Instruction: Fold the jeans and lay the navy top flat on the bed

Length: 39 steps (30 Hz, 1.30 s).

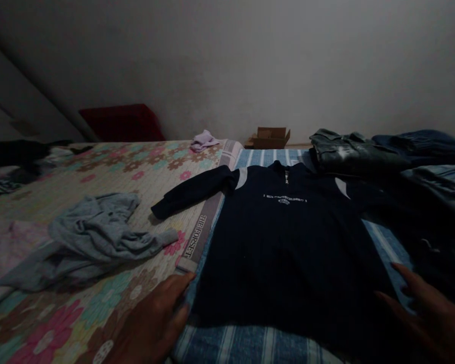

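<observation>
On your bed (117,174): striped cloth (246,344) under a navy pullover (280,253)

It's flat, front up, crumpled grey top (94,232) off to your left. Your left hand (155,313) and right hand (426,308) flank its lower end, both spread wide.

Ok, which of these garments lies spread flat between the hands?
The navy zip-neck top, with pale chest lettering; the grey garment and lavender cloth lie crumpled.
</observation>
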Motion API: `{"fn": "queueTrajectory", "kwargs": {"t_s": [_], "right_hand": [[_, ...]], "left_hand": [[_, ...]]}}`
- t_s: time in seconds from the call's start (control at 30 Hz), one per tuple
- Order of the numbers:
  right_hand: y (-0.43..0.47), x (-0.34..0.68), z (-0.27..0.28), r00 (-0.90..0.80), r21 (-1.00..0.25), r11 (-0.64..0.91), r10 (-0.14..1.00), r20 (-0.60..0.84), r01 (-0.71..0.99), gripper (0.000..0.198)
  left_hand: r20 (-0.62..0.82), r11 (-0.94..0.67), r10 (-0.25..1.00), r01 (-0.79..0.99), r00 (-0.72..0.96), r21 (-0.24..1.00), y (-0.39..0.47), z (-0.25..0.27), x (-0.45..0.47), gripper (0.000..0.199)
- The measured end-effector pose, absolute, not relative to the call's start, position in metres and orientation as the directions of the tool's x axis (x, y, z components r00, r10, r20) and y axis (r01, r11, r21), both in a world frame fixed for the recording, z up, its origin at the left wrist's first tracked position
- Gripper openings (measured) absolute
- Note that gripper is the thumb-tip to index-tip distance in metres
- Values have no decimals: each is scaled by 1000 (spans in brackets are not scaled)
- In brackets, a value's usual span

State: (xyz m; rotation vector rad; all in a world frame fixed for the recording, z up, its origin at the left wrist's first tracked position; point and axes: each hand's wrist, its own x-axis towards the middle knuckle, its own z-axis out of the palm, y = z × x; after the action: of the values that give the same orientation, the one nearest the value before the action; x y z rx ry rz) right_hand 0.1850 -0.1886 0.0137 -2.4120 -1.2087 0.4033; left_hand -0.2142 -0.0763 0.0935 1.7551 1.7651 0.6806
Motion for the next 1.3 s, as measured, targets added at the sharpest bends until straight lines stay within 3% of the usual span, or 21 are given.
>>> {"fn": "queueTrajectory", "kwargs": {"t_s": [0.07, 0.17, 0.27, 0.4, 0.5, 0.67, 0.83, 0.97, 1.13, 1.3], "right_hand": [[-173, 164, 28, 501, -490, -406, 862, 76, 772, 64], [-141, 129, 35, 206, -520, -78, 959, 194, 850, 47], [-116, 113, 17, 40, -410, 50, 977, 209, 911, 50], [-109, 122, -16, 31, -251, -15, 998, 58, 968, 61], [-114, 131, -26, 60, -223, -59, 998, -3, 973, 62], [-121, 139, -29, 97, -224, -88, 995, 32, 971, 63], [-127, 149, -40, 140, -103, -128, 983, 118, 986, 63], [-129, 153, -40, 139, -42, -134, 975, 171, 990, 63], [-127, 151, -25, 124, -111, -102, 967, 223, 989, 59], [-127, 139, -13, 8, -263, 78, 951, 310, 962, 43]], "left_hand": [[58, -104, 994, 722, 88, 684, -77, 86, -195, 33], [125, -254, 963, 656, 237, 711, -75, 56, -156, 34], [170, -348, 936, 741, 308, 574, -68, 21, -133, 40], [65, -260, 964, 872, 257, 415, -60, -4, -139, 46], [-15, -242, 964, 894, 267, 376, -61, -1, -148, 53], [-30, -262, 956, 900, 291, 349, -63, 5, -150, 57], [-34, -252, 961, 922, 274, 295, -62, 0, -150, 58], [27, -267, 961, 900, 274, 344, -61, -2, -151, 54], [145, -243, 969, 848, 198, 471, -56, 1, -147, 44], [323, -361, 923, 756, 208, 546, -45, 3, -136, 23]]}}
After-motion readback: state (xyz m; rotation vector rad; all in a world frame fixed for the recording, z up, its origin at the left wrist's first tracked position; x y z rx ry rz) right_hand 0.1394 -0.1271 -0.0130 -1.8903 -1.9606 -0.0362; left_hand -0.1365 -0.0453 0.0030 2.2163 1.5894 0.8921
